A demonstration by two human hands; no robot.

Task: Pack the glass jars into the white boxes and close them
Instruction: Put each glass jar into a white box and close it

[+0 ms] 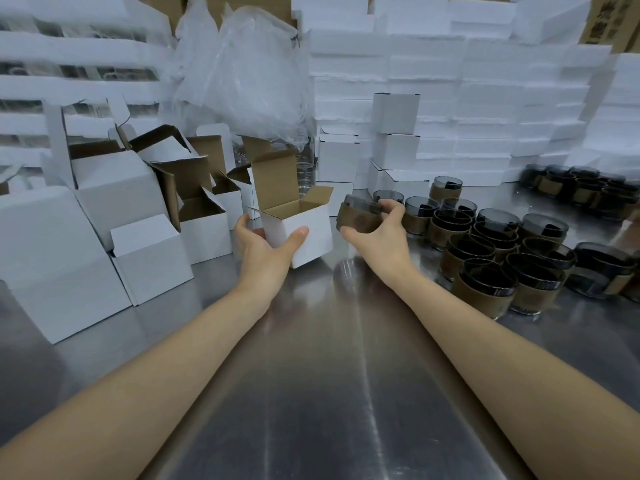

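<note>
Low in the frame lies a bare steel table. At mid-frame the left hand grips a small white box from below, thumb on its front wall; the box's mouth faces up and its lid flap stands upright behind. Just to the right, the right hand curls round a brown-sleeved glass jar, tipped off upright with its rim leaning toward the box, blurred. More jars crowd the right side and open boxes the left. Behind them are a plastic bag and stacked closed boxes.
</note>
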